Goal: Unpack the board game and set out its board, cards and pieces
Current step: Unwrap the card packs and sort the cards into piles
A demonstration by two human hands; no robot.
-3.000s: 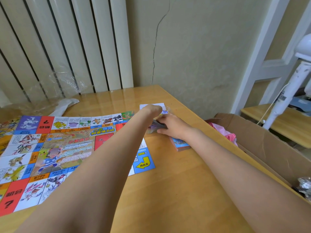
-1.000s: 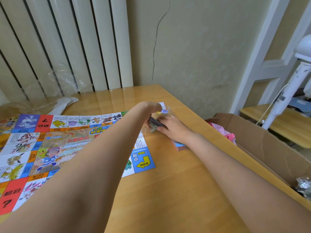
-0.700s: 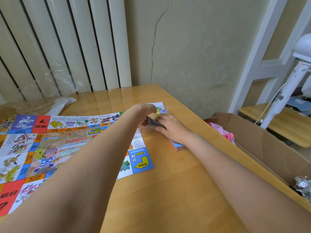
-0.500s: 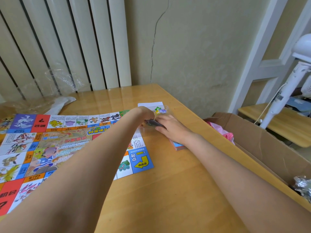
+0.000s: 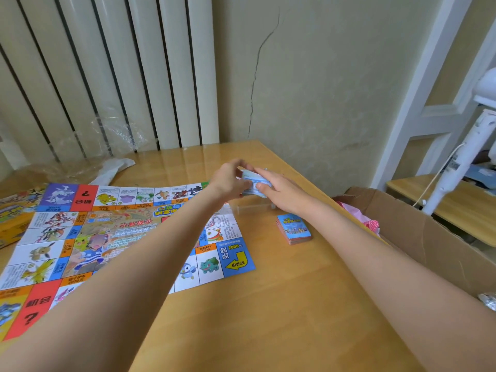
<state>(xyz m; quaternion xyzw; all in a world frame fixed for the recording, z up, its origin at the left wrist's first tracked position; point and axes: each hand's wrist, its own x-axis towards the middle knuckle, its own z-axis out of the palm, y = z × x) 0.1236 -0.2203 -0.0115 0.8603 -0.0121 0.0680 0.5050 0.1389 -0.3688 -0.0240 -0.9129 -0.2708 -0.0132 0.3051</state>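
The colourful paper game board (image 5: 112, 237) lies flat on the left of the wooden table (image 5: 268, 318). Beyond its far right corner both hands hold a pale blue-and-white pack of cards (image 5: 253, 183) just above the table. My left hand (image 5: 228, 181) grips the pack's left end. On the right end, my right hand (image 5: 279, 191) has its fingers curled over the top. A clear plastic wrapper (image 5: 249, 206) lies beneath them. A separate blue-backed card deck (image 5: 294, 228) sits on the table to the right of the board.
An open cardboard box (image 5: 429, 237) with pink cloth inside stands off the table's right edge. Crumpled clear plastic (image 5: 80, 167) and a white cloth lie at the back left. The yellow game box (image 5: 13, 218) is at the far left. A white fan pole stands right.
Both hands have lifted the pale card pack off the table. My right hand has moved off the blue-backed deck, which now lies uncovered on the table.
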